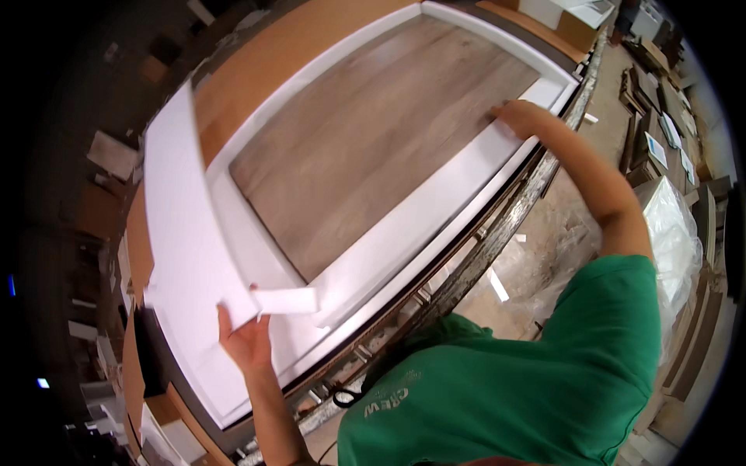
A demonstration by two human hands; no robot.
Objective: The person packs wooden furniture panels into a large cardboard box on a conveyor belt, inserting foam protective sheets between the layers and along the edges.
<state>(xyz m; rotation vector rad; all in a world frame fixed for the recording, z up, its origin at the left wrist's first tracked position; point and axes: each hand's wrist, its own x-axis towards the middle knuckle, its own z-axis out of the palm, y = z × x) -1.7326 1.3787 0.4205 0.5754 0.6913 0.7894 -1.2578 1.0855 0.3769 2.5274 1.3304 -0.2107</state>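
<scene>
A grey-brown wood-grain panel (pixel 381 140) lies flat inside a tray-like lining of white foam (pixel 423 206). At the panel's near edge, toward its right end, my right hand (pixel 524 119) has its fingers bent down and closed at that edge. My left hand (pixel 247 342) is closed on the lower corner of a large white foam sheet (pixel 183 210), which stands tilted over the left end of the lining. Right beside those fingers is a small white foam strip (pixel 287 300); whether they also grip it, I cannot tell.
Brown cardboard (pixel 256 74) spreads under the foam on the far side. A worn metal rail (pixel 497 252) runs along the near edge of the work surface. Stacked panels (pixel 660 116) and clear plastic wrap (pixel 668 241) are on the right; foam scraps (pixel 498 285) lie on the floor.
</scene>
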